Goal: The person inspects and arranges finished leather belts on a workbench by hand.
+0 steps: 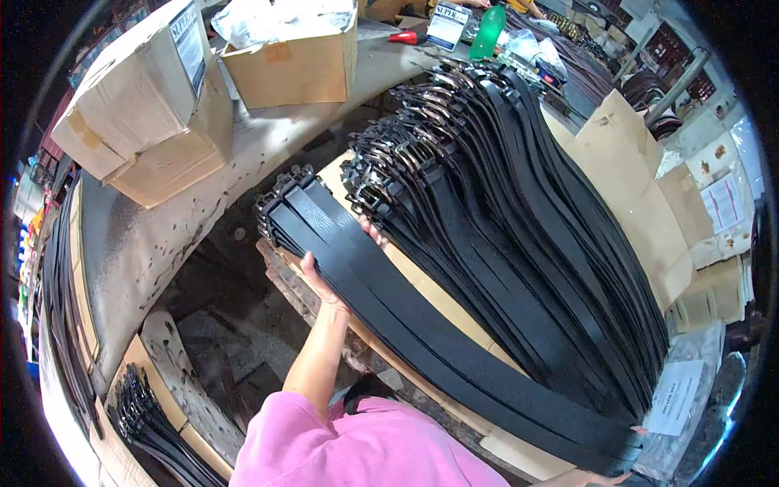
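Observation:
A bundle of black leather belts stretches diagonally in front of me, with its buckles at the upper left and its tips at the lower right. My left hand is wrapped round this bundle a little below the buckles, thumb on the near side and fingertips showing on the far side. At the lower right edge, my right hand holds the tip end from beneath, mostly hidden, with a fingertip over the far edge. Just beyond lies a large pile of black belts, metal buckles grouped at its upper left end.
Two cardboard boxes stand on the grey table. A green bottle is at the back. Cardboard sheets and a plastic-wrapped packet border the pile. More belts lie at the lower left.

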Demonstrator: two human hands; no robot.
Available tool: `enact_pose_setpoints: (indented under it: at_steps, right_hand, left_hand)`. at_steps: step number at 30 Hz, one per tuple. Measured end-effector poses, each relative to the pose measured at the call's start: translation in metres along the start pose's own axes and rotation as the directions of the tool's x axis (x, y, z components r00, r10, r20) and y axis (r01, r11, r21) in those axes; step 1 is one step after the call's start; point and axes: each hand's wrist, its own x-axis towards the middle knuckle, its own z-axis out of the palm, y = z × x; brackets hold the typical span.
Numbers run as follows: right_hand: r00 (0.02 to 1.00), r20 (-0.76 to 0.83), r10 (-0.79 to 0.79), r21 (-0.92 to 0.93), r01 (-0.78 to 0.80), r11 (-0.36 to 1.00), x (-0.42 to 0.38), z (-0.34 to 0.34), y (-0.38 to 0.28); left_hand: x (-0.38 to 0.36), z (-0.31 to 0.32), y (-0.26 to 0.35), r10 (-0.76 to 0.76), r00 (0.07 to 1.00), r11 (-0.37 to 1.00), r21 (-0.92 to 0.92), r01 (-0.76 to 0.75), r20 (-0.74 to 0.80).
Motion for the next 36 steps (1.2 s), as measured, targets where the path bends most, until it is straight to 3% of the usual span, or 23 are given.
enact_pose_setpoints:
  at_steps: [3,8,9,11,12,13,14,15,17,19,20,21,22,23,24,25,26,28,31,32,33,35,36]
  right_hand:
    - [0.999,-0.026,-0.024,-0.042,0.023,0.999,0.002,-0.021,-0.016]
    - [0.996,-0.053,-0.071,-0.055,0.068,0.996,-0.02,-0.062,-0.043]
    - [0.998,-0.046,-0.038,0.015,0.039,0.999,-0.027,-0.076,-0.049]
    - [0.992,0.05,0.119,0.395,-0.129,0.91,-0.031,-0.114,-0.082]
    - [0.987,0.114,0.109,0.369,-0.144,0.918,-0.033,-0.124,-0.087]
    - [0.996,0.084,-0.026,-0.026,0.028,0.999,-0.036,-0.12,-0.08]
    - [0.99,0.057,-0.132,-0.307,0.143,0.941,-0.037,-0.109,-0.07]
    - [0.971,0.029,-0.237,-0.571,0.211,0.794,-0.038,-0.095,-0.057]
    - [0.901,-0.079,-0.426,-0.831,0.177,0.528,-0.041,-0.065,-0.031]
    - [0.908,-0.132,-0.397,-0.68,0.208,0.703,-0.041,-0.081,-0.044]
    - [0.957,-0.097,-0.274,-0.319,0.231,0.919,-0.042,-0.104,-0.061]
    - [0.943,-0.163,-0.289,-0.392,0.207,0.896,-0.045,-0.1,-0.061]
    - [0.959,-0.114,-0.259,-0.374,0.201,0.906,-0.042,-0.088,-0.052]
    - [0.971,-0.065,-0.229,-0.356,0.192,0.915,-0.039,-0.076,-0.043]
    - [0.985,0.113,-0.134,-0.254,0.159,0.954,-0.034,-0.071,-0.039]
    - [0.98,0.047,-0.193,-0.252,0.198,0.947,-0.032,-0.083,-0.044]
    - [0.971,-0.015,-0.239,-0.234,0.229,0.945,-0.034,-0.096,-0.049]
    - [0.962,-0.135,-0.238,-0.242,0.201,0.949,-0.042,-0.102,-0.053]
    - [0.957,-0.054,-0.285,-0.385,0.243,0.89,-0.041,-0.082,-0.048]
    - [0.979,-0.055,-0.195,-0.203,0.18,0.962,-0.042,-0.076,-0.046]
    - [0.955,-0.152,-0.256,-0.457,0.162,0.875,-0.044,-0.08,-0.05]
    - [0.987,0.034,-0.158,-0.362,0.159,0.918,-0.035,-0.113,-0.062]
    - [0.985,0.021,-0.173,-0.311,0.171,0.935,-0.031,-0.109,-0.056]
  left_hand:
    - [-0.018,-0.02,-0.009,-0.084,0.981,0.996,-0.05,0.076,-0.175]
    - [-0.021,-0.038,0.0,-0.02,0.974,0.999,0.042,0.031,-0.226]
    - [-0.02,-0.048,0.012,0.019,0.967,0.996,0.085,0.002,-0.255]
    - [-0.019,-0.052,0.028,0.047,0.956,0.988,0.154,-0.003,-0.288]
    - [-0.019,-0.051,0.033,0.036,0.955,0.984,0.175,0.017,-0.294]
    - [-0.017,-0.051,0.036,0.025,0.953,0.98,0.195,0.036,-0.301]
    - [-0.014,-0.052,0.039,0.084,0.94,0.97,0.241,-0.002,-0.33]
    - [-0.01,-0.052,0.042,0.145,0.923,0.956,0.289,-0.038,-0.357]
    - [-0.008,-0.045,0.032,0.248,0.882,0.91,0.409,-0.07,-0.401]
    - [-0.004,-0.043,0.025,0.311,0.817,0.857,0.514,-0.021,-0.485]
    - [-0.003,-0.043,0.022,0.335,0.784,0.827,0.562,0.02,-0.522]
    - [-0.006,-0.038,0.017,0.428,0.744,0.723,0.689,0.059,-0.513]
    - [-0.009,-0.027,0.01,0.499,0.721,0.604,0.79,0.109,-0.481]
    - [-0.014,-0.005,-0.001,0.412,0.723,0.635,0.744,0.208,-0.554]
    - [-0.016,-0.004,-0.002,0.348,0.721,0.676,0.693,0.249,-0.599]
    - [-0.018,0.0,-0.004,0.284,0.698,0.745,0.609,0.271,-0.658]
    - [-0.011,-0.046,0.026,0.18,0.795,0.811,0.545,0.213,-0.579]
    - [-0.01,-0.054,0.032,0.033,0.843,0.899,0.385,0.209,-0.537]
    - [-0.031,-0.022,0.001,0.255,0.772,0.751,0.623,0.221,-0.582]
    - [-0.037,0.002,-0.017,0.396,0.714,0.65,0.725,0.226,-0.578]
    - [-0.041,0.008,-0.026,0.526,0.694,0.523,0.831,0.191,-0.491]
    - [-0.028,-0.04,-0.001,0.424,0.717,0.725,0.682,0.097,-0.553]
    - [-0.024,-0.039,-0.006,0.405,0.761,0.769,0.639,0.017,-0.507]
